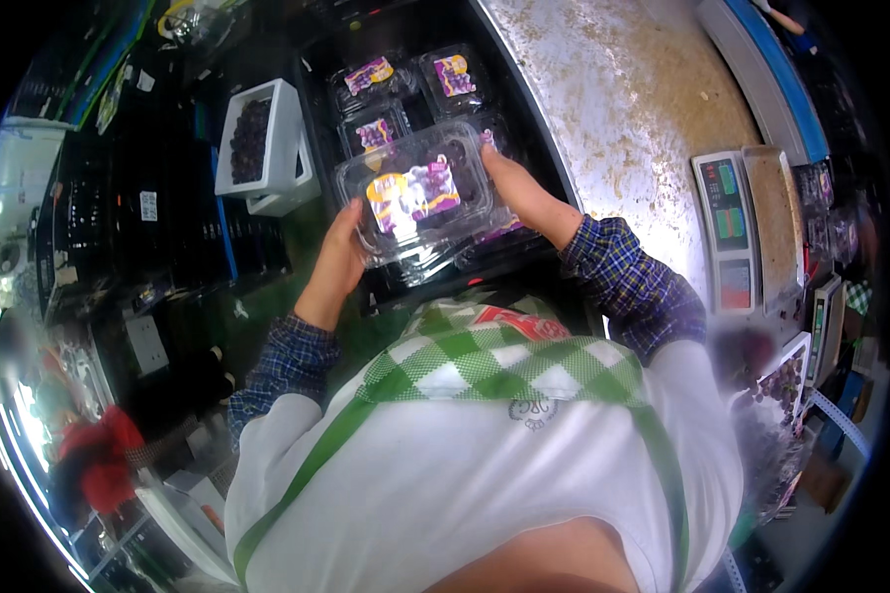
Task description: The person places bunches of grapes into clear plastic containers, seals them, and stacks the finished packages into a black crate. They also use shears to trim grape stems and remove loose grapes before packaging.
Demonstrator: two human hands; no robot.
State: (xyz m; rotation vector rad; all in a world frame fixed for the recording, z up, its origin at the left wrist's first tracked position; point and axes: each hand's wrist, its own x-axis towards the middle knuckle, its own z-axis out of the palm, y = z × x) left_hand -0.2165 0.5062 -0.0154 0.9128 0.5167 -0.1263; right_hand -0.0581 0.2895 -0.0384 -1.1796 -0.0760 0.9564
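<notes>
Between my two hands is a clear plastic clamshell box [423, 194] of dark grapes, with a purple and yellow label on its lid. My left hand [343, 248] grips its left end; my right hand [523, 185] has hold of the right end. Under and beyond it, a black crate [313, 96] holds several more labelled boxes. A grape box [367, 74] lies at the crate's far left, and another grape box [452, 80] sits to the right of that one. The held box partly covers others beneath it.
White foam boxes [282, 126], the upper one with dark grapes, stand left of the crate. A stained metal table [623, 96] runs along the right, bearing a digital scale [728, 230] with a flat pan [773, 222]. Dark stacked crates [119, 222] fill the left side.
</notes>
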